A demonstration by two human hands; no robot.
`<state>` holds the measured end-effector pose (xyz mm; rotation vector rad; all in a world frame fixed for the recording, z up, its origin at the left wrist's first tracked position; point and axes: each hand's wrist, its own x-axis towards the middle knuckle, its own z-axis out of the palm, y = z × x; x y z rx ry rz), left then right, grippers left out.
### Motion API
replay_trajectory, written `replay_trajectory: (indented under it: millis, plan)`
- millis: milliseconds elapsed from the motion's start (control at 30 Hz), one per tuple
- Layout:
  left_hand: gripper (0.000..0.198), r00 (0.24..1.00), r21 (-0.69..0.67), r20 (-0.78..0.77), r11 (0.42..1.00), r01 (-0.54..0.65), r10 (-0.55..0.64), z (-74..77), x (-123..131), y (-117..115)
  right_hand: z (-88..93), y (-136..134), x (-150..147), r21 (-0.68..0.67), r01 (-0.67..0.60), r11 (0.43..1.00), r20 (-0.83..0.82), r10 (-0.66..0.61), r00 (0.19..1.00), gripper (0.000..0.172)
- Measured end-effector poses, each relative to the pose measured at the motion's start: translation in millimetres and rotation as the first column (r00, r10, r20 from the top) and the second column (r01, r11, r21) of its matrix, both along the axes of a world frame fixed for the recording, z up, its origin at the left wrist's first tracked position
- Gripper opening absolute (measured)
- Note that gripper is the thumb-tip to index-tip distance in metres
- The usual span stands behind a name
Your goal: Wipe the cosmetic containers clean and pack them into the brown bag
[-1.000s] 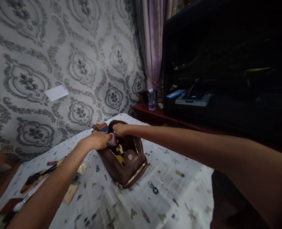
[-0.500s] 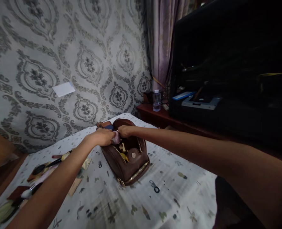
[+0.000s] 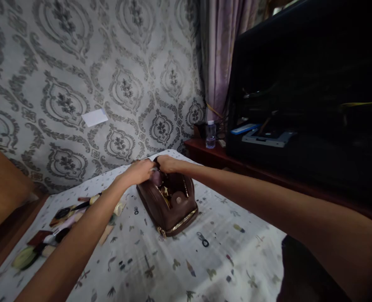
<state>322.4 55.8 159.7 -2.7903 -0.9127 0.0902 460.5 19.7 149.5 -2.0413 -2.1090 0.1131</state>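
Note:
A brown leather handbag (image 3: 177,214) stands unzipped on the patterned white sheet, its gold zip edges parted and a flap with a round snap at the near end. Gold-coloured things (image 3: 167,193) show inside. My left hand (image 3: 142,170) is closed at the far left of the opening, on a small pinkish-purple item (image 3: 156,178) just under its fingertips; its exact kind is unclear. Beside it, my right hand (image 3: 167,163) has its fingers curled at the bag's far rim, by a dark brown edge. Its fingertips are partly hidden, and the two hands almost touch.
Several cosmetics and brushes (image 3: 63,218) lie left of the bag, partly behind my left forearm. A plastic bottle (image 3: 210,135) stands on the red-brown table (image 3: 204,147) beside a large dark screen (image 3: 299,84). Patterned wallpaper (image 3: 126,88) rises behind the sheet.
Both hands have risen slightly at the bag's far end, and my left hand has moved toward the right. The pinkish item sits lower against the left fingers. The view has shifted a little.

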Motion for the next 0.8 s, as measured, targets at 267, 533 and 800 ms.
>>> replay_trajectory:
  millis: [267,533,800]
  plan:
    - [0.036,0.827,-0.140,0.513,0.973,-0.184,0.230,-23.9,-103.4,-29.8,-4.7,-90.4,-13.2,0.417,-0.192,0.888,-0.227,0.306,0.924,0.030]
    - [0.034,0.814,-0.250,0.307,0.867,-0.430,0.493,-114.3,-193.8,-85.9,-92.2,-141.3,-76.0,0.361,-0.594,0.719,-0.336,0.695,0.636,0.034]
    - [0.046,0.748,-0.237,0.269,0.795,-0.559,0.606,-139.1,-237.2,-98.1,-133.4,-97.8,-145.8,0.190,-0.584,0.789,-0.471,0.596,0.651,0.026]
